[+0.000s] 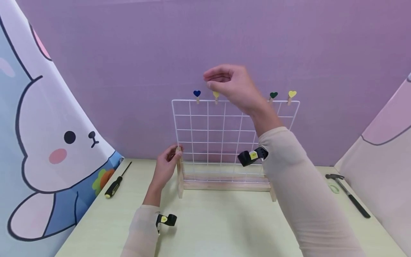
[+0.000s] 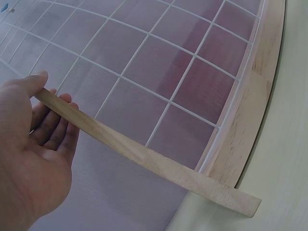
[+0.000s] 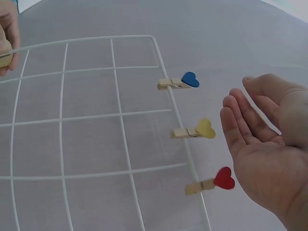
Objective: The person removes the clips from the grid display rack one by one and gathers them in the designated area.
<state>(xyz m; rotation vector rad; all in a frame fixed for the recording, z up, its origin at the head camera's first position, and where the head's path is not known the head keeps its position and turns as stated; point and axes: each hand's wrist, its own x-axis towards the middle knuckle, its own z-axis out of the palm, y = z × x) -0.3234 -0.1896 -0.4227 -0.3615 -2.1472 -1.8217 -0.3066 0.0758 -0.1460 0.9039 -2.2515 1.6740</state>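
The white wire grid stands mid-frame in its wooden stand. Your left grip pinches the top of the stand's left post; your right grip, loosely curved and holding nothing, hangs above the grid's top edge. Expect the grid to be light and stiff, the bare wood not slippery: steady it by the posts. The blue-heart clothespin, upper right in the right wrist view, should be springy; squeeze its heart end gently.
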